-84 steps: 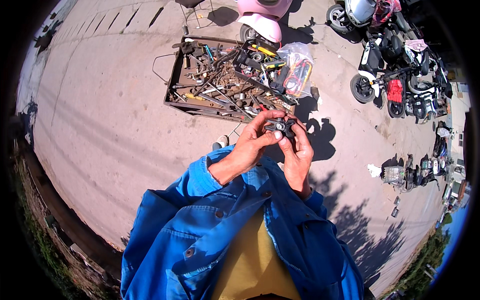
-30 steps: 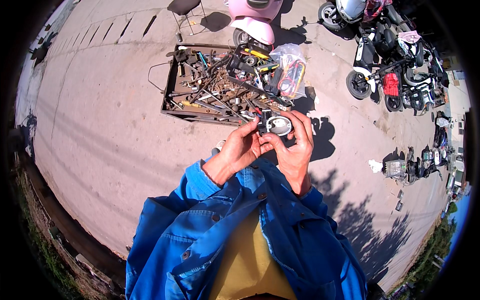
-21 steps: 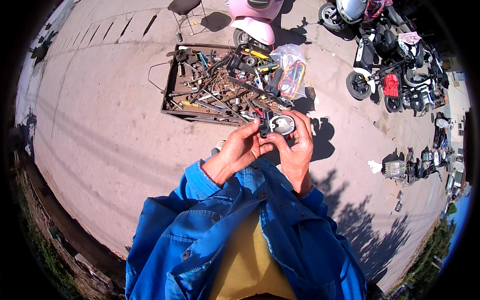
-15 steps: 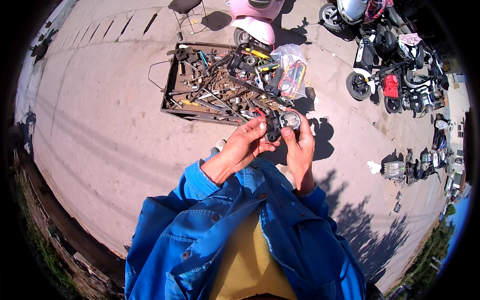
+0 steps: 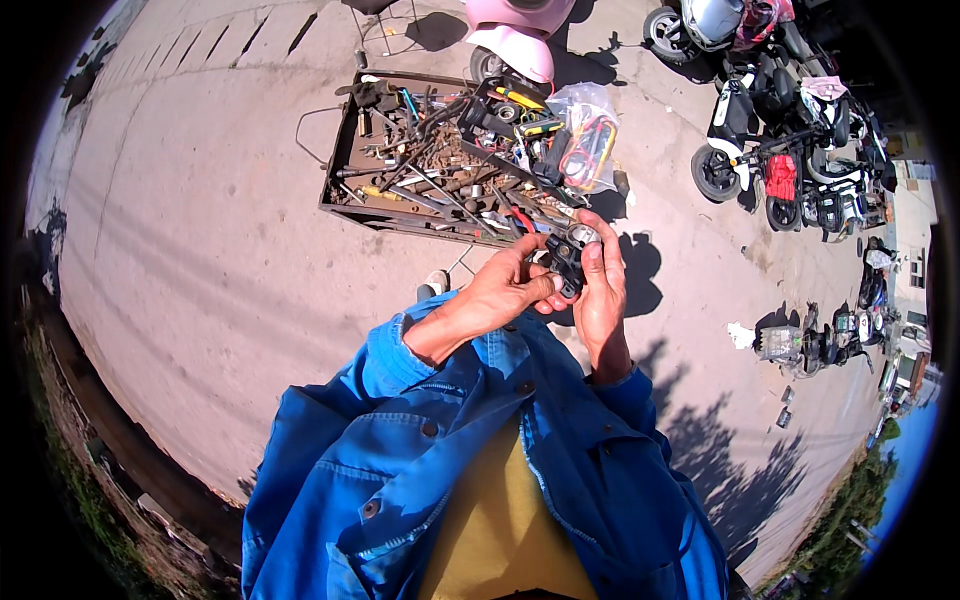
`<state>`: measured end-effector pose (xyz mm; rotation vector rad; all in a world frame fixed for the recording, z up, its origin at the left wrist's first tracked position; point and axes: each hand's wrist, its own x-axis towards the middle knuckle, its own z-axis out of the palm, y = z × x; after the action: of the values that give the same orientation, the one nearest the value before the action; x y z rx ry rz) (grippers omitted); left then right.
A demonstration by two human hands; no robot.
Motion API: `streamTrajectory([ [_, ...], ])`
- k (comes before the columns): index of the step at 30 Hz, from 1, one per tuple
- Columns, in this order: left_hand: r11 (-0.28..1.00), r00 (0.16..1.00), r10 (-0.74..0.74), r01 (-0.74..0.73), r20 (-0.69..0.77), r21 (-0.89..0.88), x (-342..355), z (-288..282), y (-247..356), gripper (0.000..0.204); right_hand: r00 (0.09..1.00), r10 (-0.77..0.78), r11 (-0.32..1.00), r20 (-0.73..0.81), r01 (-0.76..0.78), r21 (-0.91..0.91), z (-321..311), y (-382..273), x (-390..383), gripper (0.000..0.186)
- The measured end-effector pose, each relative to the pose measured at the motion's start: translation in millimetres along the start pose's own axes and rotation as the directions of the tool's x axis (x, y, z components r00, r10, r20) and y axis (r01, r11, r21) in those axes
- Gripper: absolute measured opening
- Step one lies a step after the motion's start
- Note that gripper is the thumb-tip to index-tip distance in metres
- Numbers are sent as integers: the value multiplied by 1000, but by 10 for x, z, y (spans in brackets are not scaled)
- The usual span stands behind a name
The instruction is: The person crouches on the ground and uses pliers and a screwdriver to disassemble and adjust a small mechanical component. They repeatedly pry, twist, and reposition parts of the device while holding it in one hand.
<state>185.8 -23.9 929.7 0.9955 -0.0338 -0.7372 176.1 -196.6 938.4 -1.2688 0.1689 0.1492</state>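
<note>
Both hands meet in front of my chest around a small black part with a round silvery end (image 5: 567,262). My left hand (image 5: 500,292) is closed on its lower black body, thumb near the bottom edge. From the other side my right hand (image 5: 602,300) grips it, with the thumb lying over the round end and partly hiding it. Its exact kind cannot be made out. Just beyond my fingers lies the near right corner of an open metal tool box (image 5: 400,222), filled with wrenches, sockets and rusty loose pieces.
A black tray (image 5: 493,153) of tools and a clear plastic bag (image 5: 598,110) lie at the tool box's right. Behind stands a pink scooter (image 5: 515,45). Several parked motorbikes (image 5: 740,135) line the right side. A dark chair (image 5: 375,8) stands at the far edge.
The black part has turned and tilted in my hands, so less of its round end shows. My left thumb has shifted lower on the body.
</note>
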Motion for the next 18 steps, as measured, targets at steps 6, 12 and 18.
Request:
streamTrajectory([
  [6,821,997,36,9,-67,571,-106,81,152,67,998,7,987,67,4,-160,-64,74,-18,60],
  [12,747,961,271,-171,-60,643,-115,-23,-10,75,989,95,992,111,-86,-90,-41,196,-103,61],
  [18,845,962,274,-248,15,473,-81,-99,-177,80,993,58,981,103,-76,179,223,110,-158,54],
])
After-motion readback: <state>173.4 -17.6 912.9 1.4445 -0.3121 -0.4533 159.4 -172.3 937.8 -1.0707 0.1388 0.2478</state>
